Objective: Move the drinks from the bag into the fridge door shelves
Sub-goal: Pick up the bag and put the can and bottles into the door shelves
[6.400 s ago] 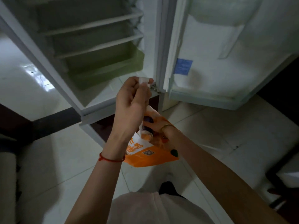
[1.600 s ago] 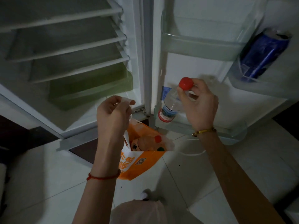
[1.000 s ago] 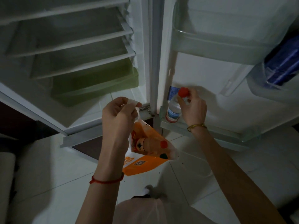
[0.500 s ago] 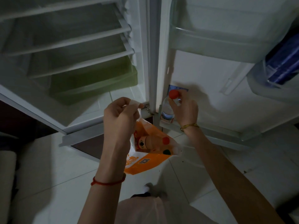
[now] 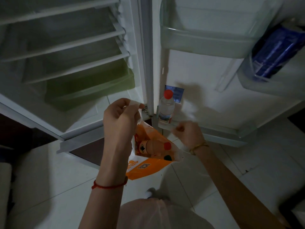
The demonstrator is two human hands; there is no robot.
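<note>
A clear water bottle (image 5: 166,108) with a red cap stands upright at the left end of the bottom door shelf (image 5: 219,132). My left hand (image 5: 120,119) is shut on the white handle of the orange bag (image 5: 148,164), which hangs open below it. Inside the bag lies a bottle (image 5: 156,146) with a red cap. My right hand (image 5: 188,134) hovers just below the shelf and beside the bag's mouth, fingers curled, holding nothing. A blue can (image 5: 274,53) stands in a small door shelf at the upper right.
The fridge interior (image 5: 66,52) on the left has bare wire shelves and a green drawer (image 5: 92,86). A wide upper door shelf (image 5: 206,38) sits above the bottle. White tiled floor lies below; my knee shows at the bottom.
My right hand set the water bottle on the bottom door shelf, let go of it, and drew back down toward the bag. The left hand kept hold of the bag.
</note>
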